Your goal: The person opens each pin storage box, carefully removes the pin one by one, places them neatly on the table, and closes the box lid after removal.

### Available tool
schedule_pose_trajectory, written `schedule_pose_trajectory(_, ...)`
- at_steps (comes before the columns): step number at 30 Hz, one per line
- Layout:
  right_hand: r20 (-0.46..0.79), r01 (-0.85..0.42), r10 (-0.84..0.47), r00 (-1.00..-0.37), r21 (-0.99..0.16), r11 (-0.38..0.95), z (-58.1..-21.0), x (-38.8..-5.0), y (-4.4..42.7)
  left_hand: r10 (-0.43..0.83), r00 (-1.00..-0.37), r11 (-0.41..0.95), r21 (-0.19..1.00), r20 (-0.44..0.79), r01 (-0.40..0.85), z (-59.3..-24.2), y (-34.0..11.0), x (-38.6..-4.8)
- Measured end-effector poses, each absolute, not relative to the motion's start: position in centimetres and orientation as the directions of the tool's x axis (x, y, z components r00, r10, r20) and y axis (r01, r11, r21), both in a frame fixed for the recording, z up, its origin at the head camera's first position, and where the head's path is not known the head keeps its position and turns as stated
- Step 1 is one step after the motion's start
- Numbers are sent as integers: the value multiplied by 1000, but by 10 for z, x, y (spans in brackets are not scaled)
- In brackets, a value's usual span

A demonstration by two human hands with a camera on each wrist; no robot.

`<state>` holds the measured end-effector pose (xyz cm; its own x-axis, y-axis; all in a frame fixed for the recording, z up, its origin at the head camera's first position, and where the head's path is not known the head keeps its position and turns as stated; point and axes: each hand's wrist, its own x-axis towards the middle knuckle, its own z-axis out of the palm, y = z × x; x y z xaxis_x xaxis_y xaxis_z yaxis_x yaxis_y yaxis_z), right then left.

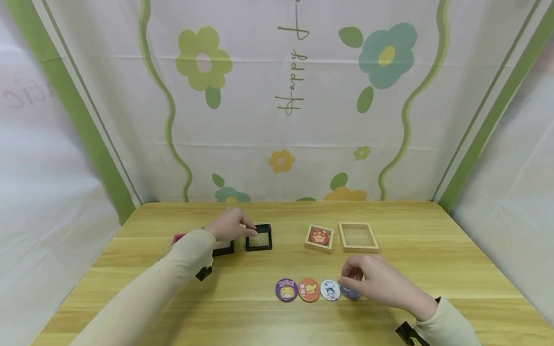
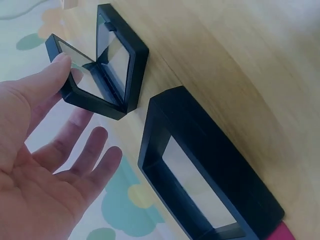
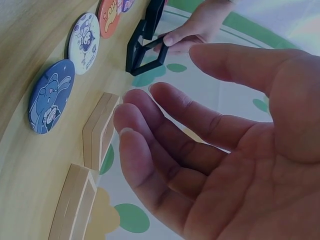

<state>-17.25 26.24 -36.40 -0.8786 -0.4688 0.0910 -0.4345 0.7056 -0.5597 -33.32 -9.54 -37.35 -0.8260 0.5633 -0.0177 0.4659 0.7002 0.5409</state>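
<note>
My left hand [image 1: 230,225] pinches one hinged half of a small black display case [image 2: 134,55], with the thumb on its face and a finger behind. The case stands unfolded in a V on the wooden table. My right hand [image 1: 379,279] hovers above a dark blue rabbit badge [image 3: 50,97], its fingers loosely bent and nothing in them. Left of that badge, a white badge [image 1: 330,290], an orange badge [image 1: 309,290] and a purple badge [image 1: 287,289] lie in a row.
Beside my left hand stands a larger black frame [image 2: 220,150], with a pink edge [image 1: 177,238] behind it. A small wooden box [image 1: 324,250] holding a red badge [image 1: 319,236] and a bigger wooden frame [image 1: 370,250] lie right of centre. A flowered cloth [image 1: 256,117] hangs behind the table.
</note>
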Motion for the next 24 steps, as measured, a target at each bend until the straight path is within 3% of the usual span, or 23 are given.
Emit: schedule_pose_trajectory(24,64,-441,-495,-866,-565,698,-364,-173,262,543,-839,757,453,-36,470,-387,-83,-329)
